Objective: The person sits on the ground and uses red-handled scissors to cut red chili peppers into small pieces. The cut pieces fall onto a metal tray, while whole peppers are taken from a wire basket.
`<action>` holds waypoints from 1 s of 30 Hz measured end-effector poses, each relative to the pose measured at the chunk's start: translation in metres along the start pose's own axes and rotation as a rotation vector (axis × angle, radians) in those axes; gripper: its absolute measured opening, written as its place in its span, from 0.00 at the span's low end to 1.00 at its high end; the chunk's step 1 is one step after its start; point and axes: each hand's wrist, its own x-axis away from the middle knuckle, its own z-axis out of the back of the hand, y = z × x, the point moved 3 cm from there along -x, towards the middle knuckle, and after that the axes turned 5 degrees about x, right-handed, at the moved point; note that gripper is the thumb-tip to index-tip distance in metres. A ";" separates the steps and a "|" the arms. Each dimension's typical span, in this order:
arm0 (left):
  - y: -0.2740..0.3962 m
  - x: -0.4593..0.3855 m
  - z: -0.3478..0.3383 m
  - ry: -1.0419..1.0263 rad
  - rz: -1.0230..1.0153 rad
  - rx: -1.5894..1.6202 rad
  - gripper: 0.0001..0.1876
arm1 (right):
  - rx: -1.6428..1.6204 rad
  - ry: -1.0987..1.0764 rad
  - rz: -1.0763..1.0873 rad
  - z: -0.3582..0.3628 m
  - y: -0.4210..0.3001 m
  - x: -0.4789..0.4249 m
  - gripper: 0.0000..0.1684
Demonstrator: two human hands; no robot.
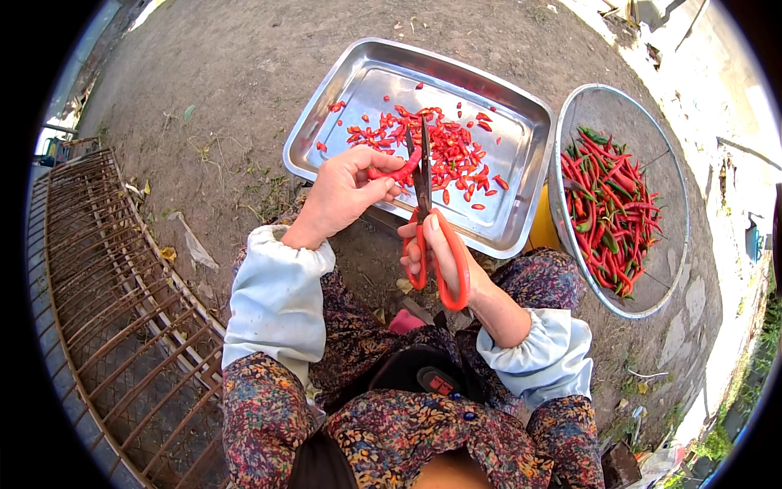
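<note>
Between the thumb and fingers of my left hand [351, 192] is a red chili pepper [403, 169], its free end by the scissor blades. My right hand [446, 250] grips scissors with orange-red handles [459, 269] and dark metal blades, which are slightly apart and point away from me. Beneath both sits a rectangular stainless steel tray [513, 208], where many cut red chili pieces [455, 147] are scattered, mostly in the middle. To the right, a round wire-mesh basket [663, 257] holds a heap of whole red and some green chilies [611, 214].
A rusty metal barred frame [134, 318] lies along the left. Something yellow [544, 226] shows between tray and basket. Bare dirt ground [214, 79] surrounds the tray, with a pale scrap [197, 247] on it. My knees in patterned cloth [540, 275] flank the near side.
</note>
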 end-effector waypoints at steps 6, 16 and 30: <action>0.000 0.000 0.000 0.002 -0.056 -0.060 0.10 | 0.068 -0.015 0.008 0.002 0.001 0.000 0.30; 0.000 0.000 0.001 -0.042 -0.097 -0.152 0.10 | 0.029 0.054 0.014 0.000 0.001 0.000 0.30; 0.003 0.000 0.000 -0.044 0.062 0.036 0.12 | -0.114 -0.045 0.009 0.004 0.000 0.002 0.31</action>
